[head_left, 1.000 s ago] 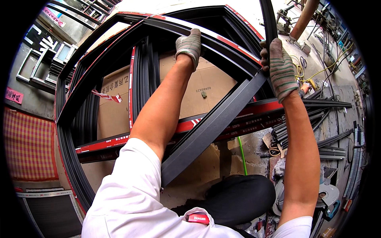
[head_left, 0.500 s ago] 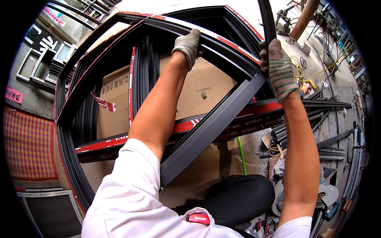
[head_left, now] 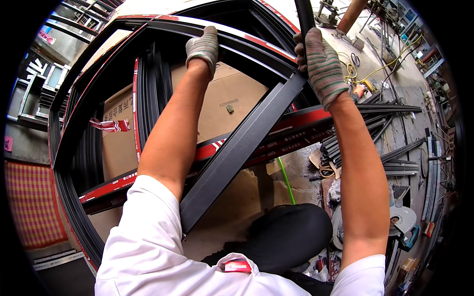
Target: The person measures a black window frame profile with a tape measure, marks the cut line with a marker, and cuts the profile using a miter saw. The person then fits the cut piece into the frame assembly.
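Note:
Both my hands wear grey striped knit gloves. My left hand (head_left: 203,49) is wrapped round a long dark bar at the top of a black metal frame (head_left: 237,154). To its right, my right hand (head_left: 320,64) grips an upright black profile (head_left: 305,14) near the frame's corner, fingers curled round its left side. A wide black bar of the frame slants from that corner down toward my left elbow. Red and white protective tape (head_left: 269,45) runs along the profile beyond my hands. My palms hide the exact contact with the metal.
More black frames with red tape (head_left: 111,186) lean around and below, over brown cardboard (head_left: 217,111). At right lie loose dark profiles (head_left: 400,165), a yellow cable (head_left: 368,79) and a circular saw (head_left: 402,217). A checked cloth (head_left: 34,204) hangs at left.
The whole view has shifted, so frames, hands and floor items all appear farther left and slightly higher. Both hands keep their grips on the black metal.

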`<state>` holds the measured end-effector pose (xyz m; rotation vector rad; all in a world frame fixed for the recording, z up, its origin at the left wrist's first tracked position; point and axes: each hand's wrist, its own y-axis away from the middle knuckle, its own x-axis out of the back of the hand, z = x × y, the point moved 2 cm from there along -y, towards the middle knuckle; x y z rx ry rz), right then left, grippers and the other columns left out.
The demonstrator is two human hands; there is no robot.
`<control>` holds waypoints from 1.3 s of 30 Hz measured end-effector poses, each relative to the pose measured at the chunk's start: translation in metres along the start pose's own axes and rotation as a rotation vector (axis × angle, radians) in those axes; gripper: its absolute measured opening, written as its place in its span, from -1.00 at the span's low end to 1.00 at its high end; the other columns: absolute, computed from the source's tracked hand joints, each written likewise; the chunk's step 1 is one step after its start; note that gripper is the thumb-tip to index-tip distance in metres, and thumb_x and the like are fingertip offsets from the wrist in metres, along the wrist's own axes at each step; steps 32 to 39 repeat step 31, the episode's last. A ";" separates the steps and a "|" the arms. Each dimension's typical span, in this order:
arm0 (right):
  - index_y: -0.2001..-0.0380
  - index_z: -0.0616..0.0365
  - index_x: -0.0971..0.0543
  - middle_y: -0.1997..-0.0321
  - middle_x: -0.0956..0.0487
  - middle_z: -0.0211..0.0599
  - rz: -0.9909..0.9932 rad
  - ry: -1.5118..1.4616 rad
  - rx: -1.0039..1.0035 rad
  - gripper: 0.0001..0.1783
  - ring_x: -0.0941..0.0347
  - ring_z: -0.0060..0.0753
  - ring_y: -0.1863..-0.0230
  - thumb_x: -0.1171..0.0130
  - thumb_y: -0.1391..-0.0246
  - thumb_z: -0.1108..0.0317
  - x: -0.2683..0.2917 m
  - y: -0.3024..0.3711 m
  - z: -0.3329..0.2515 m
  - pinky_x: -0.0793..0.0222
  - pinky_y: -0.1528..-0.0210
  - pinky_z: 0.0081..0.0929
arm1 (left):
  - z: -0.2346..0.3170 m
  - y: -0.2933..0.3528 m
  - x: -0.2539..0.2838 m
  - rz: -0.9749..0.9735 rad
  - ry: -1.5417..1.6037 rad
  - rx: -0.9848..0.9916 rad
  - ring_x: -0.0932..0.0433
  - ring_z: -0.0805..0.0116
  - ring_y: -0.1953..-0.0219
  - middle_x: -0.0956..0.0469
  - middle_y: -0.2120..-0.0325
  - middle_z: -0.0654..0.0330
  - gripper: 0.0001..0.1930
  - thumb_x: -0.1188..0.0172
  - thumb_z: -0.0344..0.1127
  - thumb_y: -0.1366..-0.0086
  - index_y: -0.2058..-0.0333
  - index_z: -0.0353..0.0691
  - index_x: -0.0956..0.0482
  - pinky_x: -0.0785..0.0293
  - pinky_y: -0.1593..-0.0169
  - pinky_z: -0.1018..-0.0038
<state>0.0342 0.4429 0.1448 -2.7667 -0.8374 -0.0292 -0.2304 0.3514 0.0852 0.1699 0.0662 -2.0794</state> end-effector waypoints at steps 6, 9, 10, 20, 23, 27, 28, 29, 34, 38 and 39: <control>0.05 0.15 -0.60 0.39 -0.47 -0.62 -0.009 0.016 0.002 -0.36 -0.34 -0.74 0.46 -0.01 -0.46 -0.29 0.001 0.000 0.003 -0.27 0.45 -0.75 | -0.003 -0.004 0.001 -0.019 -0.062 0.020 -0.67 0.25 0.38 -0.63 0.27 0.07 -0.49 -0.28 0.01 -0.41 0.04 -0.42 -0.56 -0.77 0.29 0.28; 0.05 0.15 -0.60 0.39 -0.47 -0.61 -0.019 0.032 0.015 -0.36 -0.34 -0.74 0.46 -0.01 -0.46 -0.29 0.001 -0.001 0.004 -0.26 0.45 -0.74 | -0.003 -0.004 0.001 0.008 -0.060 0.030 -0.66 0.27 0.37 -0.66 0.29 0.07 -0.48 -0.28 0.01 -0.38 0.03 -0.44 -0.58 -0.71 0.24 0.30; 0.05 0.15 -0.60 0.39 -0.48 -0.61 -0.025 0.031 0.020 -0.35 -0.34 -0.74 0.46 -0.01 -0.45 -0.30 0.001 -0.002 0.004 -0.26 0.45 -0.74 | -0.003 -0.001 -0.002 0.026 -0.039 0.039 -0.65 0.27 0.35 -0.68 0.30 0.06 -0.47 -0.27 0.00 -0.35 0.04 -0.46 -0.59 -0.65 0.18 0.32; 0.03 0.15 -0.61 0.38 -0.50 -0.60 -0.033 -0.056 -0.030 -0.32 -0.40 -0.74 0.43 0.00 -0.44 -0.33 0.007 -0.003 0.010 -0.32 0.41 -0.75 | -0.002 0.002 0.000 0.076 -0.074 0.047 -0.66 0.24 0.30 -0.72 0.25 0.01 -0.44 -0.27 0.01 -0.31 0.03 -0.47 -0.61 -0.59 0.10 0.31; 0.05 0.14 -0.61 0.38 -0.51 -0.60 -0.025 -0.027 -0.015 -0.34 -0.40 -0.74 0.44 -0.01 -0.44 -0.31 0.003 -0.002 0.008 -0.32 0.42 -0.74 | -0.001 0.003 0.002 0.070 -0.074 0.039 -0.64 0.26 0.35 -0.70 0.29 0.04 -0.47 -0.25 -0.01 -0.31 0.06 -0.47 -0.61 -0.60 0.15 0.32; 0.10 0.11 -0.60 0.43 -0.49 -0.60 0.012 0.097 0.050 -0.39 -0.37 -0.74 0.50 -0.01 -0.45 -0.29 0.011 -0.002 0.007 -0.31 0.45 -0.73 | 0.003 0.023 -0.016 0.041 -0.001 0.104 -0.60 0.30 0.41 -0.66 0.36 0.09 -0.52 -0.23 -0.05 -0.30 0.11 -0.46 -0.62 -0.58 0.22 0.31; 0.11 0.11 -0.60 0.44 -0.49 -0.60 0.000 0.159 0.064 -0.39 -0.36 -0.74 0.50 0.00 -0.46 -0.28 0.011 -0.003 0.004 -0.32 0.45 -0.72 | 0.002 0.012 -0.012 0.056 -0.073 0.075 -0.61 0.27 0.39 -0.68 0.33 0.07 -0.50 -0.23 -0.05 -0.30 0.08 -0.47 -0.62 -0.58 0.19 0.31; 0.12 0.11 -0.60 0.45 -0.48 -0.59 -0.007 0.224 0.075 -0.39 -0.36 -0.74 0.50 0.01 -0.46 -0.28 0.011 -0.002 0.001 -0.32 0.45 -0.71 | 0.002 0.007 -0.011 0.067 -0.143 0.049 -0.62 0.25 0.37 -0.69 0.31 0.05 -0.48 -0.23 -0.04 -0.29 0.05 -0.49 -0.62 -0.59 0.16 0.31; 0.22 0.24 -0.64 0.37 -0.60 -0.15 -0.007 0.298 0.099 -0.18 -0.54 -0.28 0.20 0.19 -0.44 -0.39 0.001 0.002 -0.011 -0.46 -0.04 -0.30 | -0.008 -0.021 0.003 0.095 -0.151 -0.007 -0.70 0.21 0.08 -0.73 0.10 -0.10 -0.33 -0.25 0.05 -0.28 -0.09 -0.53 -0.60 -0.53 -0.11 0.41; 0.22 0.24 -0.64 0.37 -0.60 -0.15 -0.007 0.298 0.099 -0.18 -0.54 -0.28 0.20 0.19 -0.44 -0.39 0.001 0.002 -0.011 -0.46 -0.04 -0.30 | -0.008 -0.021 0.003 0.095 -0.151 -0.007 -0.70 0.21 0.08 -0.73 0.10 -0.10 -0.33 -0.25 0.05 -0.28 -0.09 -0.53 -0.60 -0.53 -0.11 0.41; 0.22 0.24 -0.64 0.37 -0.60 -0.15 -0.007 0.298 0.099 -0.18 -0.54 -0.28 0.20 0.19 -0.44 -0.39 0.001 0.002 -0.011 -0.46 -0.04 -0.30 | -0.008 -0.021 0.003 0.095 -0.151 -0.007 -0.70 0.21 0.08 -0.73 0.10 -0.10 -0.33 -0.25 0.05 -0.28 -0.09 -0.53 -0.60 -0.53 -0.11 0.41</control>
